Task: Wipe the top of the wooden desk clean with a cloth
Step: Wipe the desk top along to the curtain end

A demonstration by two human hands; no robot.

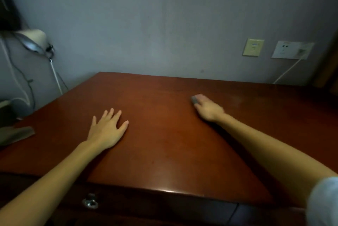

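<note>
The reddish-brown wooden desk [164, 134] fills the middle of the view, its top bare and glossy. My left hand [107, 127] lies flat on the desk left of centre, fingers spread and straight. My right hand [207, 107] reaches farther back on the right side and holds a small grey cloth [194, 100] against the desk top. Only a bit of the cloth shows past my fingers; the hand is blurred.
A grey folded item [16, 134] lies at the desk's left edge. A lamp [34, 39] and cables hang at the left. Wall sockets [291, 50] with a white cord sit at the back right. A drawer knob [90, 203] shows below the front edge.
</note>
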